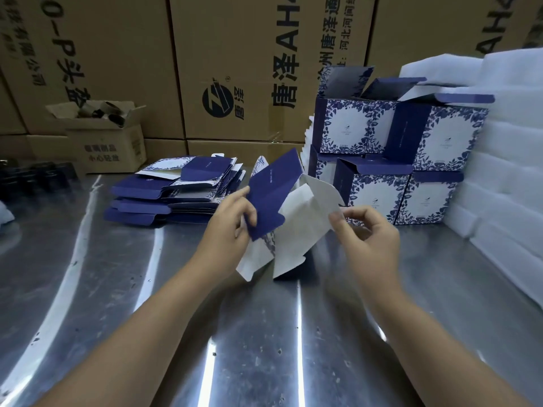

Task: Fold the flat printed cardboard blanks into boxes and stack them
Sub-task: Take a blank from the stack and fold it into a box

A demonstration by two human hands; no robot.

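A blank (273,195), held by the left hand (229,221) and pinched by the right hand (373,236), is being opened; flaps are likely to be tucked next.

The left grip (232,218) holds the blank (269,198) with most of its fingers hidden behind the blue panel. The print on that panel is too small to read. The right grip (370,233) pinches a white flap, and how many fingers lie behind it cannot be told. The blank covers the lower left of the folded boxes (429,142) at the far right of the counter (264,333); their logos are unreadable. The pile of flat blanks (164,192) is layered too tightly to count. Foam sheets (505,171) run off the right edge. The small open carton (108,148) holds dark, unidentifiable things. Blurred dark shapes (35,177) at the counter's left edge are cut off.
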